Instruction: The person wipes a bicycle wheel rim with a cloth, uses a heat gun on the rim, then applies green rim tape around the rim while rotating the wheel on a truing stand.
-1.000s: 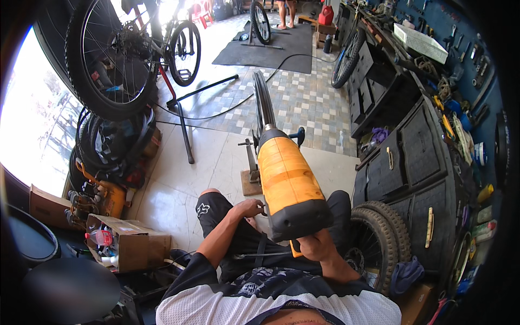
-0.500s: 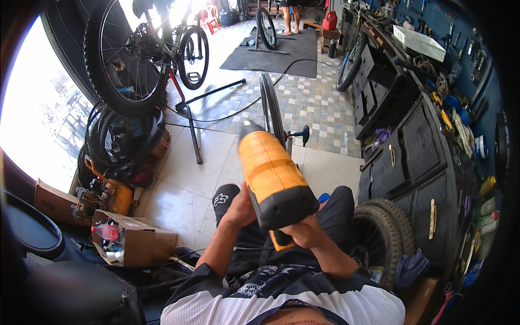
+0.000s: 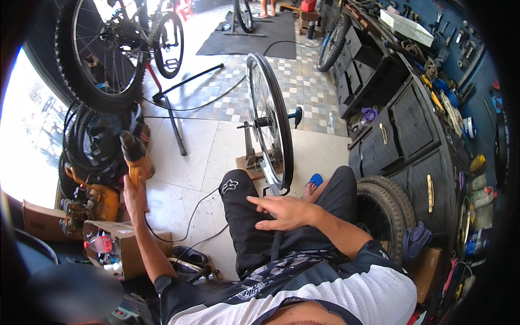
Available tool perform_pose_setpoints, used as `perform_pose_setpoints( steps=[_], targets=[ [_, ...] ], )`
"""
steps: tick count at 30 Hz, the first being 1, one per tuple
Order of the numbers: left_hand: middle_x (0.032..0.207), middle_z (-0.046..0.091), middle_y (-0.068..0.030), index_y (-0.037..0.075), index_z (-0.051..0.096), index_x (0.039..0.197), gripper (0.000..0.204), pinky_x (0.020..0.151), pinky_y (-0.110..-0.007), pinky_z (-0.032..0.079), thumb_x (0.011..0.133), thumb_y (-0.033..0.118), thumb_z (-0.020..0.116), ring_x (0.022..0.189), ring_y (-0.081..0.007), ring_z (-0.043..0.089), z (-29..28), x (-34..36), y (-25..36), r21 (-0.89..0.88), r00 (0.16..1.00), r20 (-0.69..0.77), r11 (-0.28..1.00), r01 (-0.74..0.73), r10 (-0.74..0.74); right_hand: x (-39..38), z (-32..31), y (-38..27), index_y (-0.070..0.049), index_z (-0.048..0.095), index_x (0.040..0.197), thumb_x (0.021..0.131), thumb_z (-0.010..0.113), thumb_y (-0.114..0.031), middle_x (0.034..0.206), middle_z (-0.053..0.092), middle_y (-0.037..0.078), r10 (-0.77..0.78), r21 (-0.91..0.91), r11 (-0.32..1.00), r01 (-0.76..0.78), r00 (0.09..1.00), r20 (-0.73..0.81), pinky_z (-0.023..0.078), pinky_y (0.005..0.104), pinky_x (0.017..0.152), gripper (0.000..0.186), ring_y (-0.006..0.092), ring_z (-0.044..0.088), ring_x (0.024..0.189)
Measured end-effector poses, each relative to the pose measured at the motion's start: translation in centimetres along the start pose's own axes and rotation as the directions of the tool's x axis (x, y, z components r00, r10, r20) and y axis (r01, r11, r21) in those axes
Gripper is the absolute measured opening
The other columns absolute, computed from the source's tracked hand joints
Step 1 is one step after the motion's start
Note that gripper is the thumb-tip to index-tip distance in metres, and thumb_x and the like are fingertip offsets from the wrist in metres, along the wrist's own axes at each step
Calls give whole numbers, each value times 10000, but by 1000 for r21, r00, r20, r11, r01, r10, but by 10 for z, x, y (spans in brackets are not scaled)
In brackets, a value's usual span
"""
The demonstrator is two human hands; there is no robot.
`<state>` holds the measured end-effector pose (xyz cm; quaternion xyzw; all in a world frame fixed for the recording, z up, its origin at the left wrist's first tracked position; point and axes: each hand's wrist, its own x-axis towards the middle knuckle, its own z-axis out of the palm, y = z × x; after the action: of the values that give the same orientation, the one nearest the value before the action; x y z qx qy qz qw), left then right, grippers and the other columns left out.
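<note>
Gripping an orange-and-black power tool (image 3: 137,158) by its handle (image 3: 135,175), with the fingers of the left hand (image 3: 135,196) wrapped round. Held well out to the left, nose pointing forward, apart from the bicycle wheel (image 3: 264,122) ahead, probably to keep out of its way. Holding nothing visible in the right hand (image 3: 288,212), open above the lap (image 3: 249,235) with fingers loosely spread. Ahead, upright in a metal stand (image 3: 249,145) on a wooden board (image 3: 242,162), presumably for steadiness: that wheel.

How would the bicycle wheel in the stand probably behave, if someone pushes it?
The wheel would probably spin rather than roll away, since the stand seems to hold it at the centre. It is likely light for its size, looking slender and mostly open inside.
</note>
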<state>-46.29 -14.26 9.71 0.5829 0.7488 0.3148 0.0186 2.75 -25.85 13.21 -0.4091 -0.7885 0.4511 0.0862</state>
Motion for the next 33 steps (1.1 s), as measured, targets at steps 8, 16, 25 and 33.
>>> perform_pose_setpoints(
  steps=[8, 16, 25, 33],
  targets=[
    [1229, 637, -126, 102, 536, 1327, 390, 650, -571, 624, 1012, 283, 679, 1026, -323, 638, 218, -108, -204, -354, 706, 252, 616, 704, -662, -62, -8, 53, -22, 436, 1584, 989, 667, -485, 1366, 625, 268, 326, -183, 923, -338, 941, -95, 472, 491, 1092, 788, 430, 609, 1281],
    [1253, 698, -112, 12, 564, 1398, 499, 918, -476, 564, 984, 238, 726, 1065, -304, 669, 319, -235, -223, -271, 239, 441, 126, 954, -865, -143, -24, 54, -40, 600, 1466, 964, 699, -473, 1229, 725, 225, 731, -161, 617, -771, 636, -247, 537, 481, 985, 671, 409, 688, 1152],
    [1266, 694, -113, 22, 568, 1392, 484, 916, -491, 571, 1001, 278, 692, 1083, -314, 672, 329, -280, -210, -45, -58, 595, -106, 993, -802, -264, -32, 62, -79, 705, 1297, 946, 719, -377, 1085, 757, 154, 753, 75, 119, -990, 41, -656, 556, 476, 923, 461, 369, 717, 1069],
    [1277, 691, -113, 30, 571, 1388, 476, 915, -504, 577, 1017, 314, 660, 1099, -323, 676, 315, -314, -204, 60, -221, 638, -238, 969, -737, -300, -29, 96, -74, 454, 1571, 853, 776, -597, 1567, 452, 238, 728, 215, -327, -920, -390, -564, 389, 529, 1187, 944, 433, 421, 1471]
  ],
)
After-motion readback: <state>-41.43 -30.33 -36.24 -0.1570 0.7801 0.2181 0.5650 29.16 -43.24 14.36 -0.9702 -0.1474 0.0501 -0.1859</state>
